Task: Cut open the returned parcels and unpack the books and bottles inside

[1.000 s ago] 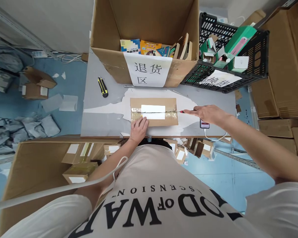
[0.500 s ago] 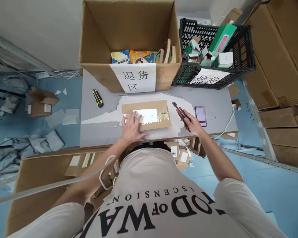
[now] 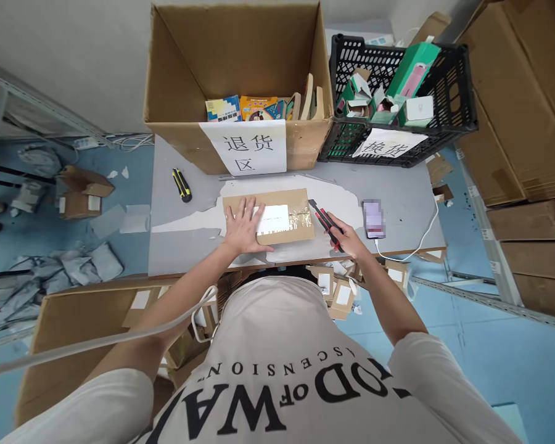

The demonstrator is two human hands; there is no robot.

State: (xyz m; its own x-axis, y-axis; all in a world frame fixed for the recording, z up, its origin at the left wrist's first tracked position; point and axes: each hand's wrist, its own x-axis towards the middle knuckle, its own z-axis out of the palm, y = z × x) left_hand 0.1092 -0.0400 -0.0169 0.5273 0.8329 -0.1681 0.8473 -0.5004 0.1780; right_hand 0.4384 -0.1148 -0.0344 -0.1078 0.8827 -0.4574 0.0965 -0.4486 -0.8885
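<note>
A small taped cardboard box (image 3: 300, 203) with a white label (image 3: 275, 217) lies flat on the grey table. On its left part rests my left hand (image 3: 244, 227), fingers spread and flat, pressing from above without gripping. My right hand (image 3: 346, 239) is closed around a red and black utility knife (image 3: 327, 221). The knife's tip points up and left, right beside the box's right edge; whether it touches the box I cannot tell. A second utility knife, yellow and black (image 3: 182, 185), lies at the table's left.
A large carton (image 3: 180, 145) holding books stands at the back, beside a black plastic crate (image 3: 444, 132) of small green boxes. A phone (image 3: 374, 218) on a white cable lies right of my right hand. Stacked cartons (image 3: 531, 259) rise at the far right.
My right hand has brought the knife left, closer to the box's right edge. My left hand has spread its fingers and reaches slightly farther over the box.
</note>
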